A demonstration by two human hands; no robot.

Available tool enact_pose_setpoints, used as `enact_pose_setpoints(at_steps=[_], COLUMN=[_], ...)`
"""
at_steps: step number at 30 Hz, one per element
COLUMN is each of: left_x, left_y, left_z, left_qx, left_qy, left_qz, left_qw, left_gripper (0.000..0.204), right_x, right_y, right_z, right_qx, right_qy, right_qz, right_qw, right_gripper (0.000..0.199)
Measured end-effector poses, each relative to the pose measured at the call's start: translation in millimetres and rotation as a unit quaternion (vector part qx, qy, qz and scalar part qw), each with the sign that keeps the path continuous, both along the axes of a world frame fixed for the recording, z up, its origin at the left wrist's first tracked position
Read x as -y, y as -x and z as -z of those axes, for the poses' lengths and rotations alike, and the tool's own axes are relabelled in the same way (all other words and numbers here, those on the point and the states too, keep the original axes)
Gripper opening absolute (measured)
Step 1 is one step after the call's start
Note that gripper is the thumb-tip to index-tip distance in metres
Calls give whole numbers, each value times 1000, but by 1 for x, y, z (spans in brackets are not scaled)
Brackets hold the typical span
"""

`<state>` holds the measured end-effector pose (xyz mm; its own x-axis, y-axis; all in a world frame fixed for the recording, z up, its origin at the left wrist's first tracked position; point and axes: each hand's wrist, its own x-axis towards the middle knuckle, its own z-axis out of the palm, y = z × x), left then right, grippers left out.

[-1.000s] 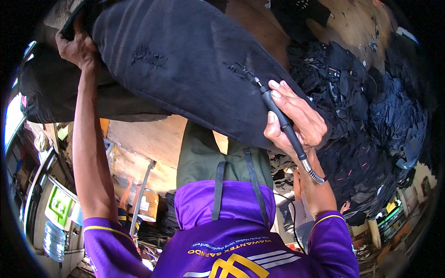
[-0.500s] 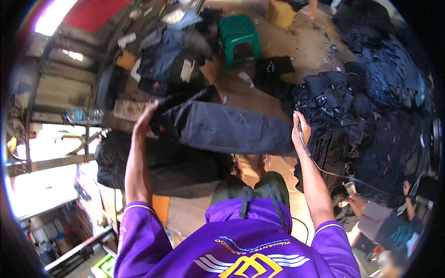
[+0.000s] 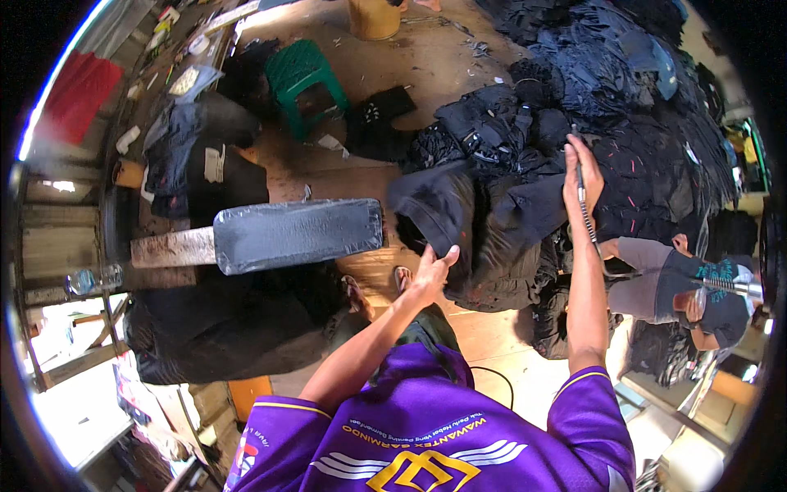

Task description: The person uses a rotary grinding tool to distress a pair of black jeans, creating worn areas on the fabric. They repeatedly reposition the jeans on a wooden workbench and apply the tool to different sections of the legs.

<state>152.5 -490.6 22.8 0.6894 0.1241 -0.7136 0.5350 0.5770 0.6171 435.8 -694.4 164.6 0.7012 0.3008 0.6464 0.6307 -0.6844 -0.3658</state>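
My left hand is closed on the edge of a black garment, which looks like trousers and hangs in loose folds beside the heap. Between my right hand's fingers and palm lies a slim tool with a grey ridged cable running down along the forearm. The garment's far part reaches up to my right hand; whether those fingers also grip it is not plain. Left of the garment, a long narrow padded board with a dark, creased cover lies bare on a pale wooden support.
A large heap of dark clothes fills the right side. Black cloth lies below the board, and folded dark garments sit beyond it. A green stool stands farther off. Another person is at the lower right, holding a cup.
The black garment has come off the padded board and moved right, toward the heap. My left hand has crossed from the board's left end to its right. The view has turned right.
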Motion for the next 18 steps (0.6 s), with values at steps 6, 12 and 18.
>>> enact_pose_setpoints(at_steps=[6, 12, 18], left_x=[-116, -197, -162], left_y=[116, 303, 357], left_z=[16, -44, -29], left_qx=[-65, -94, 98], left_qy=[-412, -712, -683], left_qz=[-111, 34, -59], left_qw=[902, 695, 722], left_gripper=[52, 32, 17], right_x=[-50, -72, -63], right_y=[96, 224, 239], right_z=[76, 146, 155], right_qx=[-173, -494, -481], right_qy=[-102, -180, -158], right_qz=[-72, -71, -104], right_qw=[977, 847, 856], right_gripper=[28, 47, 53])
